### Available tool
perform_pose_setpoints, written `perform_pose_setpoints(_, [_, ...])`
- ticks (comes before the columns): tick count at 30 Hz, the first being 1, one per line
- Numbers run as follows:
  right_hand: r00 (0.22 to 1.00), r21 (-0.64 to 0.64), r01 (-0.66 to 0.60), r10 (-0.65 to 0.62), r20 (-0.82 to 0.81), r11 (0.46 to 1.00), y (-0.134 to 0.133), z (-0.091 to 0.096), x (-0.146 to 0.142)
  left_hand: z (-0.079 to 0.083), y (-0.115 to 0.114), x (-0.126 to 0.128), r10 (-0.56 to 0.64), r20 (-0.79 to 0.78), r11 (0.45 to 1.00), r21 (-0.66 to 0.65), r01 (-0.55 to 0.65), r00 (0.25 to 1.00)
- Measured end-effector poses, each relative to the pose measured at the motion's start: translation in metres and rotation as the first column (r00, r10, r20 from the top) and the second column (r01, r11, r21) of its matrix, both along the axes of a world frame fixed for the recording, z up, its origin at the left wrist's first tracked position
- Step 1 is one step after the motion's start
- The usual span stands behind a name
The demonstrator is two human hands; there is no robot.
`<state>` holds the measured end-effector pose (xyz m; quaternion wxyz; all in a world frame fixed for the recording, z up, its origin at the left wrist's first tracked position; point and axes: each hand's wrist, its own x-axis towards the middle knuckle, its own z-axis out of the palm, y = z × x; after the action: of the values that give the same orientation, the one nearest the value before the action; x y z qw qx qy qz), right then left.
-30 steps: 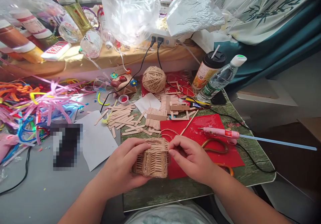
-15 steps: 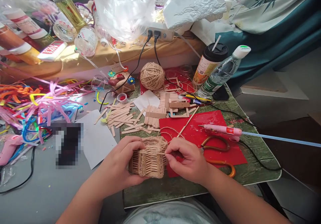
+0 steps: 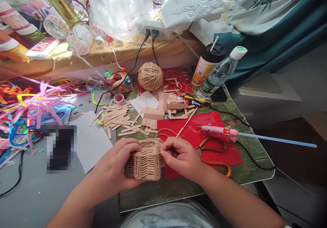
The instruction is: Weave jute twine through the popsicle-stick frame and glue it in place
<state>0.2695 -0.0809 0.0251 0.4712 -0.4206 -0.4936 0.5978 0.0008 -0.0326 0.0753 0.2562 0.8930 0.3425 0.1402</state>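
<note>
A small box of stacked craft sticks wrapped with jute twine (image 3: pixel 148 161) is held over the front of the table. My left hand (image 3: pixel 120 165) grips it from the left, thumb below and fingers on top. At the box's right upper corner my right hand (image 3: pixel 180 158) is pinched on the twine; the fingertips hide part of the strand. A loose length of twine (image 3: pixel 168 131) curves behind the right hand. Farther back sits the ball of jute twine (image 3: pixel 150 76). Scissors with brown handles (image 3: pixel 214 144) lie just right of my right hand.
A pink glue gun (image 3: pixel 219 130) with a long glue stick rests on red paper (image 3: pixel 189 124), its cord trailing right. Loose craft sticks (image 3: pixel 119 117) lie behind the box. A water bottle (image 3: pixel 217 71) and lidded cup (image 3: pixel 208 64) stand at back right. Pipe cleaners (image 3: pixel 38 102) fill the left.
The whole view has shifted, so things appear slightly farther left. Both hands keep nearly the same hold on the box and the twine.
</note>
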Motion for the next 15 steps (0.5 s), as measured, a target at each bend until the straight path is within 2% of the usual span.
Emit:
perform_pose_setpoints(5, [1.000,-0.001,0.008,-0.008,0.007,1.000,0.002,-0.006,-0.001,0.000,0.003,0.002,-0.007,0.011,1.000,0.028,0.007,1.000])
perform_pose_setpoints(12, [0.995,-0.051,0.083,-0.086,-0.047,0.995,0.003,-0.009,-0.007,0.003,0.003,0.003,-0.001,0.033,0.999,0.042,0.000,0.999])
perform_pose_setpoints(15, [0.993,-0.035,0.107,-0.108,-0.051,0.994,0.003,-0.012,-0.009,0.005,0.003,0.004,0.002,0.036,0.999,0.046,-0.003,0.999])
